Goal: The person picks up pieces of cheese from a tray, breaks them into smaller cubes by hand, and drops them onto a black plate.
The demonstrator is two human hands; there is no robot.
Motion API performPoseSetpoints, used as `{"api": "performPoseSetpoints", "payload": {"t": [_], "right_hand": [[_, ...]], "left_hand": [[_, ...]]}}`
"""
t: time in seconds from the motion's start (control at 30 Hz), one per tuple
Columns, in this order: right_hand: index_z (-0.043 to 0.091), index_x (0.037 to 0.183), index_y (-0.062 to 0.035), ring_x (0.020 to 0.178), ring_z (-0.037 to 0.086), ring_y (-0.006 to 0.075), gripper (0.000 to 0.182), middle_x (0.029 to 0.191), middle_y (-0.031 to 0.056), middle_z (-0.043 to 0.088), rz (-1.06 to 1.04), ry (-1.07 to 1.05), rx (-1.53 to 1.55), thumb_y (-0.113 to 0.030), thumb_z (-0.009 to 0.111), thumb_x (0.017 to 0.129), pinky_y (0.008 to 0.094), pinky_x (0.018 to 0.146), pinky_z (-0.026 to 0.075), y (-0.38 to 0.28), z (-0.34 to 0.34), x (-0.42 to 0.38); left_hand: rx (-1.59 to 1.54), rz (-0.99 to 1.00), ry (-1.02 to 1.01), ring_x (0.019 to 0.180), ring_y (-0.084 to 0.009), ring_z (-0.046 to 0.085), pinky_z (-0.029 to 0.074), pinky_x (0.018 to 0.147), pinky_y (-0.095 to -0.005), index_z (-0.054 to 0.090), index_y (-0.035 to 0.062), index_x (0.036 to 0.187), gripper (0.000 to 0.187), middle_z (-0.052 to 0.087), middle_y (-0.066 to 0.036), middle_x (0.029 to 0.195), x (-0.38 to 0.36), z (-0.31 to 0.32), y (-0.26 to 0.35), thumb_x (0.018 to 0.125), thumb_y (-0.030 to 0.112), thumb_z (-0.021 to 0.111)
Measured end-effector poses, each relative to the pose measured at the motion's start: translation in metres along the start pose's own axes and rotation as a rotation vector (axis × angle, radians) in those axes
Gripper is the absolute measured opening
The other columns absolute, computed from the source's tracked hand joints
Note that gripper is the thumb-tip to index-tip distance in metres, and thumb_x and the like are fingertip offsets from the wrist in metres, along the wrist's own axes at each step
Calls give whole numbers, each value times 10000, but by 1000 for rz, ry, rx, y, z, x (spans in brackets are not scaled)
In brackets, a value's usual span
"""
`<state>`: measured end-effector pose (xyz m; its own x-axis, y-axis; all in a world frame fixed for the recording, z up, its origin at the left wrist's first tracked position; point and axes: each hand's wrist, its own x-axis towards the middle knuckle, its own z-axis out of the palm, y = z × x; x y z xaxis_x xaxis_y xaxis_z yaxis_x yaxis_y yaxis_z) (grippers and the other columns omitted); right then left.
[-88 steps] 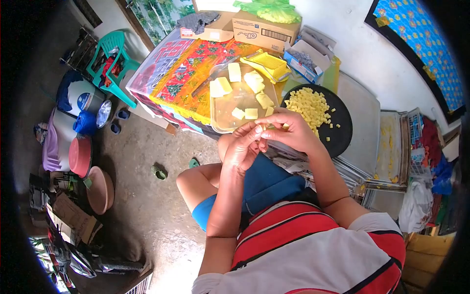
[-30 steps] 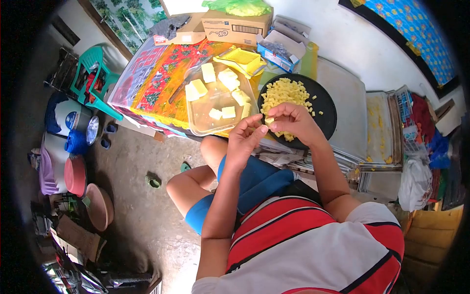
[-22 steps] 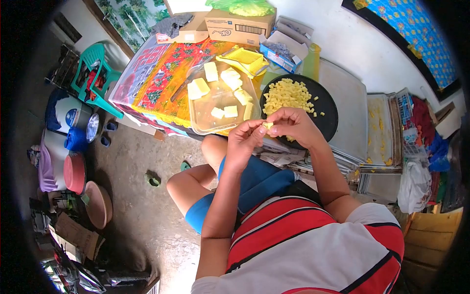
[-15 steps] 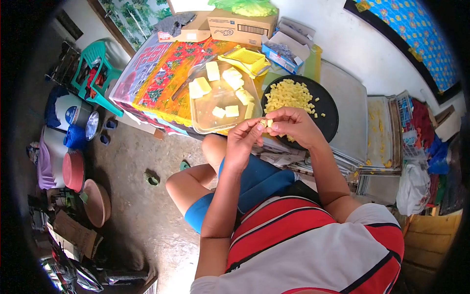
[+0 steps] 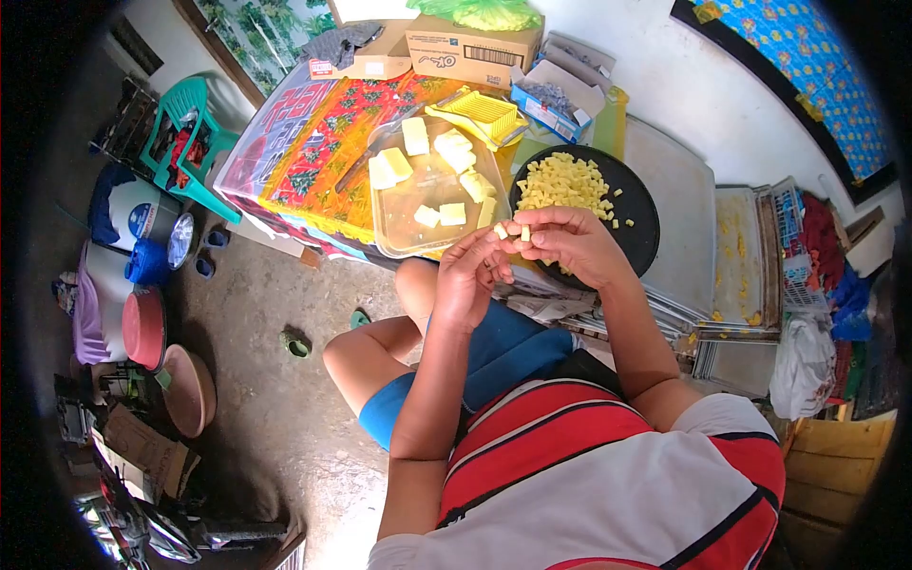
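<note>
Left hand: curled, thumb and fingertips closed on a small yellow piece.
Right hand: bent inward, thumb and fingertips pinched on a second piece.
Place of both pieces: side by side in the fingertips, over the lap side of the table, near the tub's and pan's closest edges; contact between the two hard to tell.
Black pan: beyond the right hand, heaped with yellow cubes, with a few loose toward the right.
Clear tub: left of the pan on the patterned tablecloth, holding larger yellow blocks.
Yellow rack: at the tub's far edge.
Cardboard box: farther back, under a green bag.
Metal trays: right of the pan.
</note>
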<state>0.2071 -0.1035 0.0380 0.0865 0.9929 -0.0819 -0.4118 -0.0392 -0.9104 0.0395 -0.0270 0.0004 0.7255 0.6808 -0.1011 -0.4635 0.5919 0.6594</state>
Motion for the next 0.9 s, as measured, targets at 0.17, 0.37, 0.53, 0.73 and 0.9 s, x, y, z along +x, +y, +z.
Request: {"api": "performPoseSetpoints", "payload": {"t": [0.17,0.37,0.53,0.73,0.9], "right_hand": [[614,1112,24,859,643,138,308,1015,77,648,-45,26,-134,-13,663,810,250,790,523,6,-13,0],[649,1048,2,793,609,80,294,911,26,651,-114,227,-415,-67,707,769,220,741,485,-3,-46,-14],[662,1019,18,710,602,84,258,799,29,655,21,389,-815,-79,642,781,232,673,484,7,-115,-30],[678,992,4,724,645,140,250,832,97,690,55,445,-991,-86,603,771,276,705,504,30,-140,-37],[674,999,-1,718,649,158,239,844,105,690,82,548,-929,-110,603,799,283,697,508,18,-131,-41]], "left_hand": [[-42,-8,39,617,-112,577,482,567,-242,622,10,1020,188,669,-81,828,1,-2,-4,889,145,608],[316,56,69,628,-141,587,476,592,-259,633,39,929,101,661,-75,809,11,-6,-19,854,106,644],[1336,702,13,746,-235,569,429,722,-333,672,64,810,76,621,-83,765,33,11,-55,769,114,710],[1590,751,-61,913,-269,514,387,770,-390,699,120,860,120,585,-57,901,52,31,-101,755,175,680],[1627,758,-98,955,-269,506,381,797,-384,697,129,959,216,582,-75,951,54,35,-109,749,177,679]]}}
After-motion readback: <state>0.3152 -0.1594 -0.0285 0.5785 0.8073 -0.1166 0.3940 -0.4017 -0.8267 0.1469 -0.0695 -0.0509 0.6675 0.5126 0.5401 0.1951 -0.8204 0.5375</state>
